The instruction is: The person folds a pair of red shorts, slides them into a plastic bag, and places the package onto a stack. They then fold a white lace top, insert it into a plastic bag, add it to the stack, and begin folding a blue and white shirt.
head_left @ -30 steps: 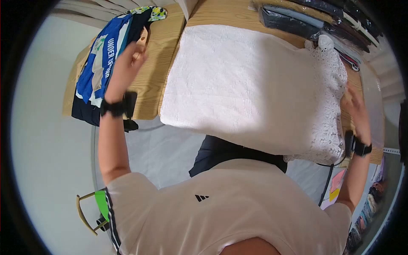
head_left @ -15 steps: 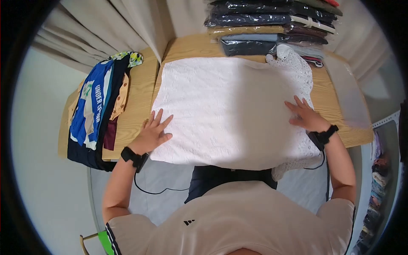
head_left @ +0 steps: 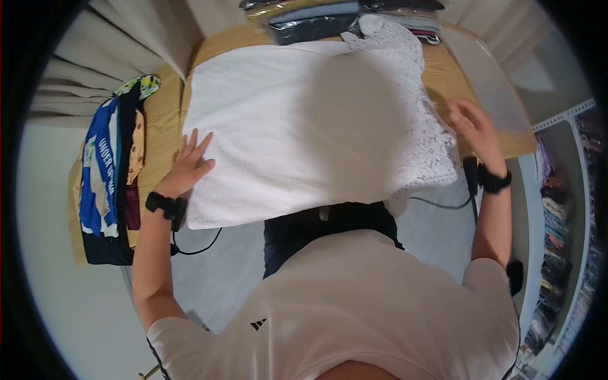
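A white garment (head_left: pixel 253 126) with a lacy, holed trim (head_left: pixel 434 149) along its right side lies spread over the wooden table, its front edge reaching my lap. My left hand (head_left: pixel 189 164) rests on its left edge, fingers spread and holding nothing. Just off the lacy right edge is my right hand (head_left: pixel 476 130), raised beside the cloth with loosely bent fingers and nothing visible in them. At the back right, a bunched lacy part (head_left: pixel 386 31) of the garment lies by the bagged clothes. My head's shadow falls across the cloth.
Folded clothes in clear bags (head_left: pixel 316 22) are stacked at the table's back. On the left lies a pile of clothes with a blue printed shirt (head_left: pixel 101 164) on top. A clear plastic sheet (head_left: pixel 484 79) covers the right corner. Shelves of clothes (head_left: pixel 554 240) stand at right.
My right hand has lifted off the cloth and moved outward to the right of it. More lace now lies flat along that side. The left hand stays on the left edge. The view has shifted.
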Motion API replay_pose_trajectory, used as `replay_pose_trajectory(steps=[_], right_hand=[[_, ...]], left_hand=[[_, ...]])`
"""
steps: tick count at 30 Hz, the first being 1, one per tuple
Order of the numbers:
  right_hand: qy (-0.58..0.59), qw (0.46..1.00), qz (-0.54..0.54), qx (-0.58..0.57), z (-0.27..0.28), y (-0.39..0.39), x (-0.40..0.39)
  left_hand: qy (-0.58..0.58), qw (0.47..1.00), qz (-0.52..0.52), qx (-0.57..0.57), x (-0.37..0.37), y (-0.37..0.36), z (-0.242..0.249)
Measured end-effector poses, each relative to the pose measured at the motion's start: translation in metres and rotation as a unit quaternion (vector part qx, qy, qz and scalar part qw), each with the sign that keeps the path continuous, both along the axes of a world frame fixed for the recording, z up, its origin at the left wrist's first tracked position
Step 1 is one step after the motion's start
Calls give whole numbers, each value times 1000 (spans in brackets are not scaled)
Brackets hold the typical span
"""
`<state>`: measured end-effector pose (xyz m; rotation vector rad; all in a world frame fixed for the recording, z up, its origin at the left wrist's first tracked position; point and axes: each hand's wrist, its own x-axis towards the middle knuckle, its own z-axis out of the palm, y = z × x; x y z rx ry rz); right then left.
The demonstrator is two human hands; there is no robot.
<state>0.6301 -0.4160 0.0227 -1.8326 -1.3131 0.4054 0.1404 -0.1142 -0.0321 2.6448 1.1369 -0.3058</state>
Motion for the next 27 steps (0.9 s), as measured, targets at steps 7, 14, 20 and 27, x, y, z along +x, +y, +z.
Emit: replay_pose_trajectory(steps=[7,14,20,27], right_hand=[[187,957,-210,75,-134,-125,-14],[430,902,-23,20,-175,-89,-65],[422,905,-34,38,-141,-78,-76],[339,940,-15,-16,-133,-88,-68]], left_hand=[[-2,1000,14,-14,0,8,-7],[-193,976,29,100,-23,-13,34],[-400,860,309,75,-117,-94,18],[-488,667,482,-291,-88,-160,-42]])
